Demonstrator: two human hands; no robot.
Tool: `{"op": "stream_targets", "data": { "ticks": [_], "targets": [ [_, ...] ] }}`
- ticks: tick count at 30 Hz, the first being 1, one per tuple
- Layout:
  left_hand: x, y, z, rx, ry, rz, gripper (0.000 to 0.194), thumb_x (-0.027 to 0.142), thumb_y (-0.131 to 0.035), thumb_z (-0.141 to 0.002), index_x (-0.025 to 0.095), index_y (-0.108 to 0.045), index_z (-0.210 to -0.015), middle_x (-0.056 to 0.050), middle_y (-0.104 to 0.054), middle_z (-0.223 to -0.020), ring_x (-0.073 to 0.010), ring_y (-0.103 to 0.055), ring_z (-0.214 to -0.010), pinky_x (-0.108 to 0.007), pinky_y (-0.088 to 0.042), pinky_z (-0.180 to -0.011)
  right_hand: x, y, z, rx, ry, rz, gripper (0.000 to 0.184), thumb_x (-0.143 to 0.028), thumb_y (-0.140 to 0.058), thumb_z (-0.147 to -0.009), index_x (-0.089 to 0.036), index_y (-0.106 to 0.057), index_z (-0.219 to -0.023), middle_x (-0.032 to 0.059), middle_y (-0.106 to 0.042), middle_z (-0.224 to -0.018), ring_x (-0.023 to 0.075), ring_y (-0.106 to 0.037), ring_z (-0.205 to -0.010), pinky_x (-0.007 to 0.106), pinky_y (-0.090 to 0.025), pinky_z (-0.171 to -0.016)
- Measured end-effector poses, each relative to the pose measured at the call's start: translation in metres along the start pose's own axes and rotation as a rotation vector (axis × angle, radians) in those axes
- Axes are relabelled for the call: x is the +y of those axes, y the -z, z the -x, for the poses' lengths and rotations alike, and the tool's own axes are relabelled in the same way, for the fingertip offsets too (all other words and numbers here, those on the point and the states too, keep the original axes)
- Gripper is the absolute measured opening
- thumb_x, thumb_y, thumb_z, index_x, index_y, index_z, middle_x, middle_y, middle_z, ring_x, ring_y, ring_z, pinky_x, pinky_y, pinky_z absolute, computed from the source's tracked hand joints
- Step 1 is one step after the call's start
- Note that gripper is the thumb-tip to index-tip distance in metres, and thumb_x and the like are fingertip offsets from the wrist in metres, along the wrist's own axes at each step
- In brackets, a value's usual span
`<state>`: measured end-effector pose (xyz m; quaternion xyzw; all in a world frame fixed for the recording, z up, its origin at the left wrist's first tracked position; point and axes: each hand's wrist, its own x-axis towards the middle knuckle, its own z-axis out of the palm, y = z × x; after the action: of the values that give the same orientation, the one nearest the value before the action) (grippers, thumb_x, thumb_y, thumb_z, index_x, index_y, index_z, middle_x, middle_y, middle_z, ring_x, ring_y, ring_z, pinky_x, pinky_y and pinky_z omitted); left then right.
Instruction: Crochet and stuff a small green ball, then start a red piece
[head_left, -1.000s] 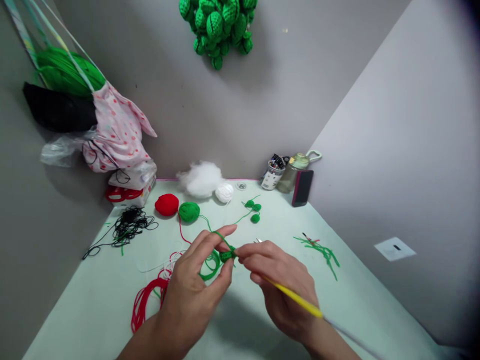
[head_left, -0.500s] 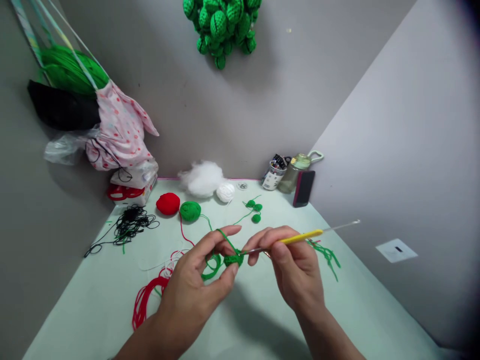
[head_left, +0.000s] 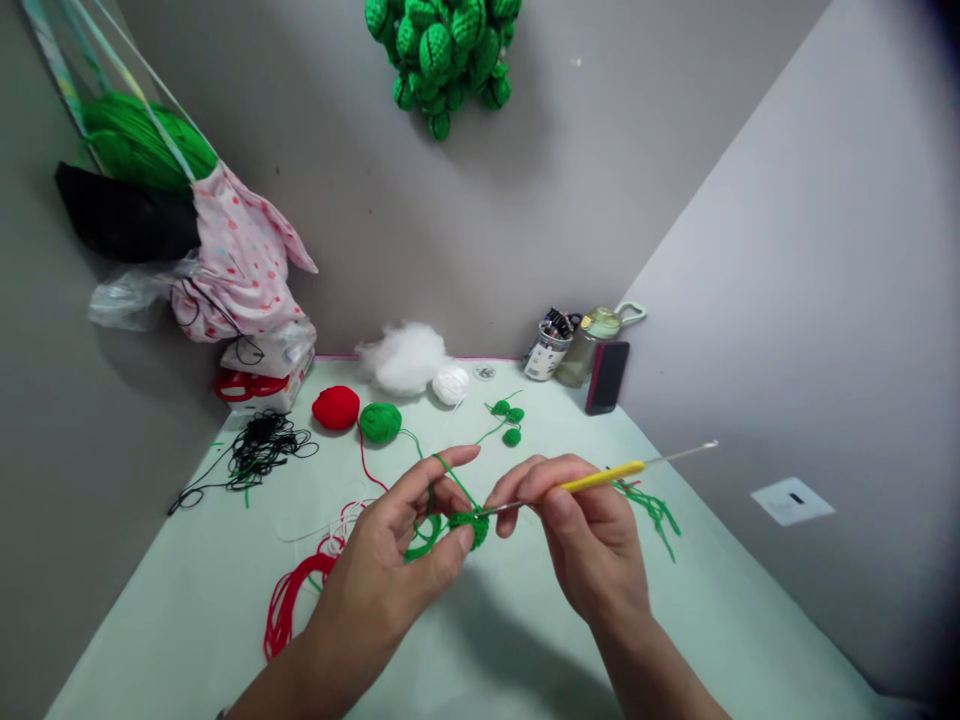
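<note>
Between the thumb and fingers of my left hand (head_left: 397, 560) is a small green crochet piece (head_left: 474, 528). Green yarn (head_left: 456, 476) runs from the raised left index finger down to that piece. My right hand (head_left: 581, 530) is closed around a crochet hook (head_left: 604, 477) with a yellow grip and metal ends. Its left tip meets the top edge of the crochet piece, while the other end points up to the right. A loop of green yarn (head_left: 424, 540) hangs behind the left fingers, which partly hide it.
Behind the hands lie a red yarn ball (head_left: 336, 408), a green yarn ball (head_left: 380, 423), white stuffing (head_left: 405, 358) and a white yarn ball (head_left: 451, 384). Black yarn (head_left: 266, 450) and red strands (head_left: 289, 605) are leftward. A phone (head_left: 607, 378) leans near a bottle (head_left: 581, 355) at the back right.
The crochet piece has turned slightly and shows more of its right side. The hook's tip has shifted a little left and down at its edge. Both hands keep their grips.
</note>
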<state>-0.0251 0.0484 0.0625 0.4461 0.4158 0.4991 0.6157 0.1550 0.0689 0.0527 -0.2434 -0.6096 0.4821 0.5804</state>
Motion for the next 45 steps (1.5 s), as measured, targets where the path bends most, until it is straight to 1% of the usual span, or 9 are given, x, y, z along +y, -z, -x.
{"op": "stream_targets", "data": {
  "ticks": [5, 10, 16, 21, 27, 31, 35, 39, 45],
  "targets": [
    [-0.007, 0.004, -0.001, 0.005, -0.024, -0.066, 0.045, 0.023, -0.073, -0.086, 0.035, -0.07, -0.129, 0.001, -0.063, -0.095, -0.0188, -0.061, -0.1, -0.031, -0.045, -0.099, -0.007, 0.001, 0.002, -0.041, 0.087, 0.189, 0.019, -0.026, -0.053, -0.108, -0.025, -0.072, -0.106, 0.0023, -0.073, -0.095, 0.0152, -0.068, -0.083, 0.03, -0.056, -0.076],
    [-0.016, 0.006, 0.001, 0.034, -0.102, -0.25, 0.046, 0.029, -0.069, -0.089, 0.035, -0.066, -0.135, -0.001, -0.069, -0.101, -0.0238, -0.064, -0.109, -0.038, -0.043, -0.106, -0.012, 0.005, 0.004, -0.121, 0.146, 0.339, 0.021, -0.017, -0.051, -0.107, -0.023, -0.07, -0.111, 0.0046, -0.073, -0.1, 0.0172, -0.069, -0.091, 0.033, -0.057, -0.081],
    [-0.012, 0.0, 0.0, 0.139, -0.218, -0.393, 0.036, 0.024, -0.068, -0.084, 0.029, -0.073, -0.119, -0.003, -0.074, -0.102, -0.0241, -0.068, -0.105, -0.04, -0.047, -0.104, -0.016, 0.003, 0.005, -0.175, 0.29, 0.531, 0.018, -0.015, -0.052, -0.105, -0.02, -0.068, -0.111, 0.0074, -0.075, -0.098, 0.0183, -0.071, -0.091, 0.032, -0.059, -0.077],
    [-0.012, -0.002, -0.001, 0.225, -0.372, -0.475, 0.01, 0.019, -0.067, -0.083, 0.026, -0.071, -0.089, -0.003, -0.077, -0.11, -0.0234, -0.07, -0.108, -0.037, -0.051, -0.098, -0.017, -0.001, 0.004, -0.219, 0.475, 0.842, 0.012, -0.016, -0.052, -0.105, -0.019, -0.064, -0.105, 0.0103, -0.077, -0.099, 0.0175, -0.072, -0.083, 0.031, -0.06, -0.072],
    [-0.014, -0.002, 0.0, 0.261, -0.547, -0.565, 0.017, 0.012, -0.066, -0.083, 0.027, -0.072, -0.087, 0.001, -0.075, -0.096, -0.0174, -0.067, -0.088, -0.032, -0.052, -0.087, -0.014, -0.006, 0.006, -0.155, 0.568, 0.917, 0.015, -0.017, -0.05, -0.106, -0.019, -0.064, -0.102, 0.0099, -0.078, -0.095, 0.0174, -0.074, -0.08, 0.028, -0.06, -0.067],
    [-0.014, -0.003, 0.0, 0.267, -0.42, -0.417, 0.03, 0.014, -0.069, -0.081, 0.03, -0.075, -0.107, 0.003, -0.07, -0.09, -0.0159, -0.065, -0.085, -0.029, -0.051, -0.086, -0.012, -0.007, 0.008, -0.142, 0.563, 0.972, 0.018, -0.013, -0.054, -0.102, -0.022, -0.069, -0.103, 0.0059, -0.08, -0.096, 0.0159, -0.075, -0.08, 0.026, -0.061, -0.07],
    [-0.01, -0.002, 0.0, 0.18, -0.172, -0.17, 0.039, 0.021, -0.074, -0.082, 0.029, -0.072, -0.121, 0.003, -0.065, -0.085, -0.0164, -0.064, -0.09, -0.027, -0.051, -0.088, -0.007, -0.006, 0.008, -0.07, 0.395, 0.575, 0.021, -0.016, -0.051, -0.105, -0.023, -0.07, -0.11, 0.0075, -0.078, -0.099, 0.019, -0.075, -0.088, 0.032, -0.061, -0.075],
    [-0.005, -0.003, 0.001, 0.141, -0.087, -0.05, 0.04, 0.021, -0.074, -0.083, 0.031, -0.073, -0.122, 0.001, -0.064, -0.092, -0.0173, -0.061, -0.097, -0.026, -0.049, -0.092, -0.005, -0.005, 0.006, -0.001, 0.223, 0.34, 0.021, -0.019, -0.052, -0.106, -0.025, -0.071, -0.11, 0.0057, -0.077, -0.097, 0.019, -0.073, -0.085, 0.034, -0.061, -0.074],
    [-0.011, -0.001, 0.0, 0.158, -0.114, -0.234, 0.039, 0.025, -0.075, -0.081, 0.031, -0.076, -0.119, 0.0, -0.065, -0.091, -0.022, -0.062, -0.099, -0.034, -0.044, -0.098, -0.008, 0.0, 0.006, -0.119, 0.319, 0.541, 0.021, -0.014, -0.055, -0.103, -0.024, -0.07, -0.113, 0.0075, -0.077, -0.099, 0.0212, -0.073, -0.091, 0.036, -0.061, -0.076]
  ]
}}
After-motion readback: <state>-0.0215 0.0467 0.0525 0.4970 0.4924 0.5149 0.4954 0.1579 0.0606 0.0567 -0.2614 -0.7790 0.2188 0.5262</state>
